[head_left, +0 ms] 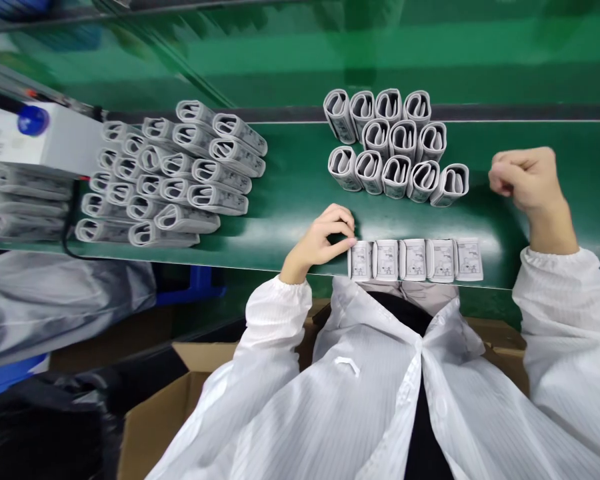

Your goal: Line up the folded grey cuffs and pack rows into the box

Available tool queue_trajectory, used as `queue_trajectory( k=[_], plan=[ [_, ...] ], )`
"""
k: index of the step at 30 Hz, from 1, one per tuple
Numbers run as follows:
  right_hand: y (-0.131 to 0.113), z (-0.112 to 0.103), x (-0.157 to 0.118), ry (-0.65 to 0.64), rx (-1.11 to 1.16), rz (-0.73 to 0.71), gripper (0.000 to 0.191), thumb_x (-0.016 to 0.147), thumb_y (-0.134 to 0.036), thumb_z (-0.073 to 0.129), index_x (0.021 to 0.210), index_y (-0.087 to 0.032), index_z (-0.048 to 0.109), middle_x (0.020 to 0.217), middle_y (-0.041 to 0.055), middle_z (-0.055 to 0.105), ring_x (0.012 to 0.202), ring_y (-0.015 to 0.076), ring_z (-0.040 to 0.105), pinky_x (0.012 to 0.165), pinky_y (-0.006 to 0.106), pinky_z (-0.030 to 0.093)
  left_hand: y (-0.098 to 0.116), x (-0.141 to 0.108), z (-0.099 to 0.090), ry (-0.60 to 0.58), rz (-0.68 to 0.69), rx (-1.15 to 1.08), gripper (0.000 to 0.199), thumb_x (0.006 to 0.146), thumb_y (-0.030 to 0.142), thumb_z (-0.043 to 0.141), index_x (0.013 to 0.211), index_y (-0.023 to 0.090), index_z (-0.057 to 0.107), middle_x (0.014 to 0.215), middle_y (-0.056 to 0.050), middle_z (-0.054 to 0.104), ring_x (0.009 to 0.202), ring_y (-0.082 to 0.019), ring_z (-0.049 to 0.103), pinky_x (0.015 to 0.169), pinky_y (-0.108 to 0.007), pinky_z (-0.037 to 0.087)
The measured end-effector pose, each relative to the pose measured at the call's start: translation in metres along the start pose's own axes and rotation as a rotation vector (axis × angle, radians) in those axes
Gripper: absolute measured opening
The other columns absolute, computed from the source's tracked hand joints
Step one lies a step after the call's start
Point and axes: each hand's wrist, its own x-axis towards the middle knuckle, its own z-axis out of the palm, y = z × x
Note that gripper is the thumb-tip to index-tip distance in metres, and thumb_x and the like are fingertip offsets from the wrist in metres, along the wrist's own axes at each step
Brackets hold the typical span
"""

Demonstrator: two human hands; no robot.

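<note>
Five folded grey cuffs (pixel 413 260), printed with small diagrams, lie in a row along the near edge of the green table. At the left end of this row is my left hand (pixel 325 235), its fingers bent and a gap showing between thumb and forefinger. Its thumb tip is at the corner of the leftmost cuff. My right hand (pixel 527 179) is closed in a fist above the table to the right, and nothing shows sticking out of it. Between the hands, farther back, rolled cuffs (pixel 395 175) stand in three rows with their coiled ends up.
To the left, many more rolled cuffs (pixel 180 170) lie stacked on the table. A white box with a blue knob (pixel 33 120) stands beyond them, with a black cable near it. Another person's grey sleeve (pixel 55 300) shows at far left. An open cardboard box (pixel 160 420) sits below.
</note>
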Motion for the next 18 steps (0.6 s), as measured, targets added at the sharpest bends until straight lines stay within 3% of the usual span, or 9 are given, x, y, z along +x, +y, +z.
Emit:
queue_trajectory(
  k=[3,5,8,11,14,18],
  plan=[
    [-0.02,0.033,-0.007,-0.152,-0.006,0.045,0.048,0.085,-0.075,0.093,0.092,-0.029,0.084,0.058,-0.0022,0.061,0.059,0.018,0.06,0.061,0.036,0.046,-0.001,0.001,0.002,-0.01,-0.036,-0.011,0.035,0.097,0.057,0.088,0.08,0.028,0.082,0.108,-0.012,0.083,0.117,-0.033,0.073,0.11,-0.059,0.059],
    [-0.021,0.043,-0.011,-0.262,-0.012,0.089,0.048,0.081,-0.074,0.097,0.095,-0.029,0.087,0.059,-0.0025,0.063,0.058,0.018,0.062,0.06,0.035,0.047,-0.001,0.0,0.002,-0.058,-0.024,-0.011,0.037,0.095,0.058,0.09,0.077,0.027,0.081,0.114,-0.013,0.085,0.124,-0.035,0.072,0.115,-0.061,0.058],
    [-0.006,0.038,-0.015,-0.443,-0.06,0.189,0.051,0.079,-0.077,0.097,0.092,-0.028,0.087,0.056,-0.0033,0.063,0.053,0.0161,0.06,0.057,0.033,0.044,-0.003,-0.002,-0.001,-0.1,-0.013,-0.037,0.035,0.094,0.053,0.094,0.076,0.026,0.08,0.114,-0.013,0.085,0.124,-0.034,0.075,0.113,-0.059,0.06],
    [0.007,0.03,-0.015,-0.589,-0.117,0.235,0.055,0.081,-0.081,0.094,0.087,-0.027,0.086,0.055,-0.0044,0.06,0.05,0.0128,0.054,0.054,0.031,0.037,-0.006,-0.003,-0.002,-0.059,-0.053,-0.12,0.03,0.098,0.045,0.092,0.083,0.024,0.077,0.12,-0.013,0.085,0.126,-0.032,0.08,0.114,-0.055,0.062],
    [0.011,0.028,-0.015,-0.596,-0.112,0.174,0.058,0.086,-0.081,0.09,0.083,-0.024,0.084,0.056,-0.0052,0.055,0.051,0.0098,0.047,0.053,0.029,0.031,-0.009,-0.002,0.0,0.02,-0.142,-0.226,0.033,0.104,0.048,0.086,0.088,0.022,0.071,0.136,-0.015,0.083,0.133,-0.032,0.082,0.116,-0.052,0.064],
    [0.01,0.024,-0.019,-0.51,-0.051,0.172,0.056,0.095,-0.076,0.087,0.091,-0.02,0.085,0.056,-0.0029,0.061,0.05,0.0102,0.05,0.054,0.03,0.036,-0.013,0.0,0.011,0.175,-0.245,-0.33,0.046,0.11,0.064,0.072,0.093,0.023,0.061,0.141,-0.017,0.082,0.117,-0.029,0.087,0.099,-0.046,0.068]
  ],
)
